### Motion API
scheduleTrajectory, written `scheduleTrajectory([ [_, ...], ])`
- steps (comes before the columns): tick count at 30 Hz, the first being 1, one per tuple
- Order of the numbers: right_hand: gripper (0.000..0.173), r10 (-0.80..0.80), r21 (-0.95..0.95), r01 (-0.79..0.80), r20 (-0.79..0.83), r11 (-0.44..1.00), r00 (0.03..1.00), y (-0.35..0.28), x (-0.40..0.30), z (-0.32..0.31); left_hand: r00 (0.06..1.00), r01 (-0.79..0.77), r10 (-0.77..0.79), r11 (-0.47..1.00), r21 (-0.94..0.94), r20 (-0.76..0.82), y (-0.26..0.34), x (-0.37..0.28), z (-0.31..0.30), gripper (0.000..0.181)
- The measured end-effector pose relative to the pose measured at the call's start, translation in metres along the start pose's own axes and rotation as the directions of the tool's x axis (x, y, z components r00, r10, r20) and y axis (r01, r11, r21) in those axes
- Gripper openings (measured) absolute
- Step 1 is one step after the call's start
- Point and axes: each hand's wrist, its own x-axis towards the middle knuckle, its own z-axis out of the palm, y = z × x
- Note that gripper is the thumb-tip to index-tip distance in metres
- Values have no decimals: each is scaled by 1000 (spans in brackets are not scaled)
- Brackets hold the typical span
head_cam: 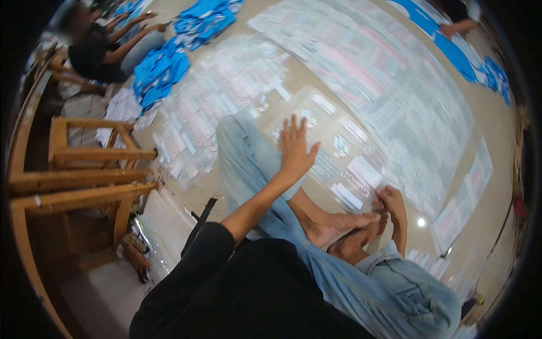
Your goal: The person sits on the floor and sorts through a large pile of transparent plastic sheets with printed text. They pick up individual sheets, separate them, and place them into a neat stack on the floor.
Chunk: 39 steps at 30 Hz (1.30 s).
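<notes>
My left hand (295, 146) is over a translucent sheet (292, 114) on the floor, palm down with fingers spread; whether it touches the sheet cannot be told. Small pale printed pieces (322, 104) and a larger white piece (363, 170) lie on that sheet, some bearing writing. At the sheet's near right end, the bent fingers of my right hand (391, 201) pinch what looks like its edge; blur hides the exact grip. My bare feet (338, 226) are crossed just below the right hand.
Large printed sheets (364, 55) cover the floor ahead, and many loose printed strips (199, 110) lie leftward. Blue cloth (163, 70) is heaped beside a seated person (101, 51). Wooden stools (101, 154) stand at left. Another person's hand (455, 30) touches blue fabric (457, 53).
</notes>
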Motion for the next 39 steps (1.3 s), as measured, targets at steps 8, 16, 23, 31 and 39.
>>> scheduleTrajectory([
  [8, 29, -43, -297, -9, -166, 955, 985, 23, 3, 1, 996, 76, -85, 980, 181, 42, -90, 95, -14, 102],
  [16, 32, -51, -129, 15, -277, 992, 960, 25, -15, -13, 905, -87, -117, 890, 448, 408, -240, 166, -57, 129],
  [23, 26, -112, -120, 84, -244, 989, 963, 1, -23, -3, 954, -156, 41, 914, 376, 296, -245, 177, -37, 89],
  [31, 28, -193, -132, 174, -143, 976, 971, -24, -23, 21, 981, -186, 156, 915, 358, 112, -230, 180, -64, 54],
  [39, 61, -252, 296, 213, 101, 931, 962, -108, -27, 33, 735, -636, 624, 770, -46, 266, -51, 132, -46, 58],
])
